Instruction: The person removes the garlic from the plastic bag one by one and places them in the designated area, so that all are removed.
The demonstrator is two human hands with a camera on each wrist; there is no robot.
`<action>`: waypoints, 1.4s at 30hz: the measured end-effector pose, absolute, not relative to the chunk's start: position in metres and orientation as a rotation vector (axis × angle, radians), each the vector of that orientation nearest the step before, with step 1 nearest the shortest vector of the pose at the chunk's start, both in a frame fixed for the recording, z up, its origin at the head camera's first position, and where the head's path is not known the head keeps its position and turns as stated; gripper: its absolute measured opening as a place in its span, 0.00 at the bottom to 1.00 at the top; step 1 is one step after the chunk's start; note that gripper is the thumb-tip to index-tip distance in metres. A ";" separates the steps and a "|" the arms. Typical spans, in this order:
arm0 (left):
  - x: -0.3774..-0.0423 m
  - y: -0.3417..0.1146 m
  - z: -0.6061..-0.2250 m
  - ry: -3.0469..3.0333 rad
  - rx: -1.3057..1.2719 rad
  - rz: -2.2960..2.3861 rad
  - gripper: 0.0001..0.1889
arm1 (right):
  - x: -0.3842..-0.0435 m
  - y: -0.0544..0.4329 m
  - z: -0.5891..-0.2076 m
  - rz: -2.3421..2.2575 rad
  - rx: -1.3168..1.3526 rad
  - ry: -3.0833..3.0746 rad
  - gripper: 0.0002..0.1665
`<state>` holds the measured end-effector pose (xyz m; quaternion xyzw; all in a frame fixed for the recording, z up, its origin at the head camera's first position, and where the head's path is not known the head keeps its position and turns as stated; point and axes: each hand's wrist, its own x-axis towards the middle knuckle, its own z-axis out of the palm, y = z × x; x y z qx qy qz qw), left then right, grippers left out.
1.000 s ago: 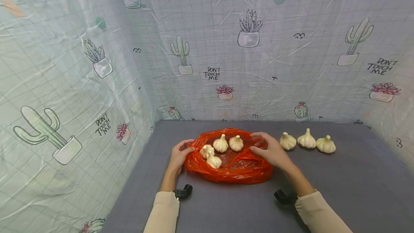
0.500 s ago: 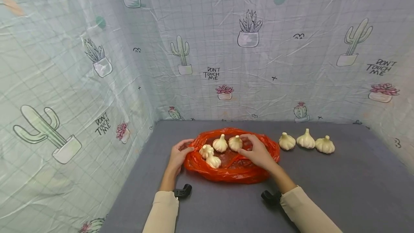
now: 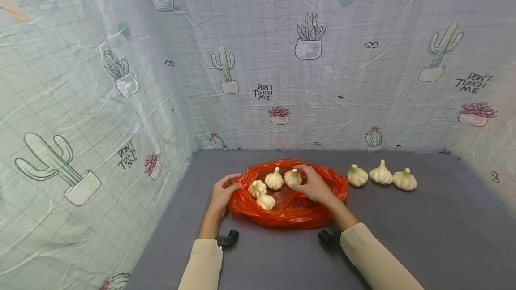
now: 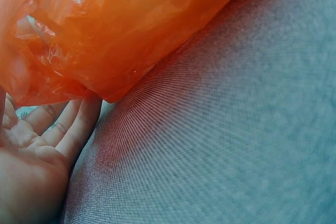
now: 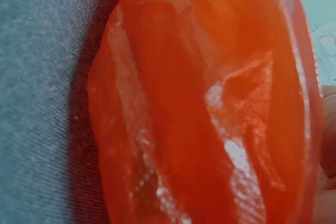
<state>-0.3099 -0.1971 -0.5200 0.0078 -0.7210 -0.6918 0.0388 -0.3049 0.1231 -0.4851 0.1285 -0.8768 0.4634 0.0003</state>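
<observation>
A red plastic bag (image 3: 278, 219) lies on the table with its mouth spread wide. Inside it sit several garlic bulbs; the rightmost garlic bulb (image 3: 292, 177) is between the thumb and fingers of my right hand (image 3: 316, 187). My left hand (image 3: 220, 194) holds the bag's left rim, thumb on the inner side. In the left wrist view, the fingers of my left hand (image 4: 37, 161) reach behind the orange-looking bag (image 4: 121, 30). The right wrist view is mostly filled by the bag (image 5: 173, 103), which hides most of my right hand (image 5: 329, 135).
Three more garlic bulbs stand in a row to the right of the bag, including a middle bulb (image 3: 380, 173). The grey table (image 3: 278, 258) meets a cactus-print cloth (image 3: 322, 102) at the back and left.
My right hand has left the bag's right rim and moved left into the bag, to the rightmost bulb there. My left hand has stayed at the left rim.
</observation>
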 end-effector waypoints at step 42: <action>-0.310 -0.197 -0.522 -2.213 0.022 -2.105 0.17 | -0.319 0.123 -0.491 1.416 0.408 -2.834 0.32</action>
